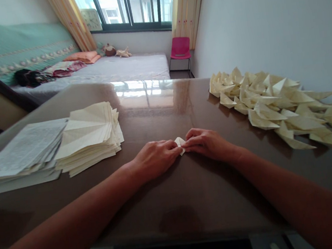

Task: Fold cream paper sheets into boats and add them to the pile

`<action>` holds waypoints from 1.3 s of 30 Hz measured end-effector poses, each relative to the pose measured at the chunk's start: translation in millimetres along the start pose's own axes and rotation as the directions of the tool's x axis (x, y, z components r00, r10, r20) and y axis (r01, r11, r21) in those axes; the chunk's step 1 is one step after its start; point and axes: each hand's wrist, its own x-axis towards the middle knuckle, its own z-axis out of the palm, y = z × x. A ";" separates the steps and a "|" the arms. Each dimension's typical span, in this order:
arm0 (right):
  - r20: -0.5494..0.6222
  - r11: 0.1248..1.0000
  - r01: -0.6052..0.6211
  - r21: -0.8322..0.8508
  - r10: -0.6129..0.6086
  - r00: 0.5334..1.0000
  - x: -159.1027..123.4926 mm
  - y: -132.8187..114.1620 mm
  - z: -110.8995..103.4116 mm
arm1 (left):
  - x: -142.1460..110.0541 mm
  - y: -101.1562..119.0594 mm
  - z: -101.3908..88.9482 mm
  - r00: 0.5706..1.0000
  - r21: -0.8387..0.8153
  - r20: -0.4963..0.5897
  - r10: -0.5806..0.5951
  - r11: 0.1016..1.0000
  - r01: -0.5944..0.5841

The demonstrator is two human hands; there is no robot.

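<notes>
A small folded piece of cream paper [180, 141] lies on the brown tabletop [166, 205], mostly covered by my fingers. From its left side my left hand [156, 156] grips it, fingers and thumb closed on the edge. My right hand [206, 143] pinches the opposite side, its fingers bent together. Both hands rest low over the table, their fingertips nearly meeting. How the paper is folded underneath cannot be seen.
Left of my hands sits a stack of creased cream sheets [89, 128], beside a pile of printed pages [26, 147]. Many folded paper boats [272, 99] crowd the right side near the wall. Beyond the table are a bed [134, 65] and a pink chair [180, 49].
</notes>
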 end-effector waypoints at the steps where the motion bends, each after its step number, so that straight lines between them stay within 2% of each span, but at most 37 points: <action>1: -0.003 1.000 -0.003 0.003 0.003 1.000 -0.1 0.6 0.5 | -0.5 0.9 -0.6 1.000 -0.002 -0.002 0.006 1.000 -0.006; 8: -0.021 1.000 0.018 -0.003 -0.018 1.000 -0.5 -2.6 0.3 | -0.1 10.9 -4.6 0.995 0.106 0.092 0.028 0.994 -0.038; 11: 0.010 0.989 0.044 -0.139 -0.043 0.999 0.0 -9.3 1.0 | 0.4 14.0 -4.5 0.992 0.160 0.116 0.042 0.985 -0.060; 15: 0.092 0.939 0.059 -0.340 -0.029 0.995 0.7 -17.2 4.6 | -0.8 15.7 -2.1 0.993 0.155 0.091 0.068 0.984 -0.082; 20: 0.097 0.891 0.032 -0.453 0.013 0.995 2.5 -20.9 9.1 | -2.9 19.6 -2.0 0.993 0.166 0.097 0.066 0.983 -0.081; 26: 0.133 0.902 0.074 -0.425 -0.018 0.991 1.1 -23.1 5.3 | -1.7 19.9 -5.3 0.993 0.150 0.098 0.059 0.986 -0.073; 34: 0.197 0.963 0.117 -0.244 -0.069 0.978 -6.6 -25.1 -12.3 | 0.3 13.5 -5.6 0.996 0.097 0.090 0.017 0.995 -0.025; 39: 0.190 0.958 0.103 -0.267 -0.053 0.980 -9.2 -32.1 -15.8 | -2.7 7.0 -3.8 0.999 0.001 0.043 0.002 1.000 -0.002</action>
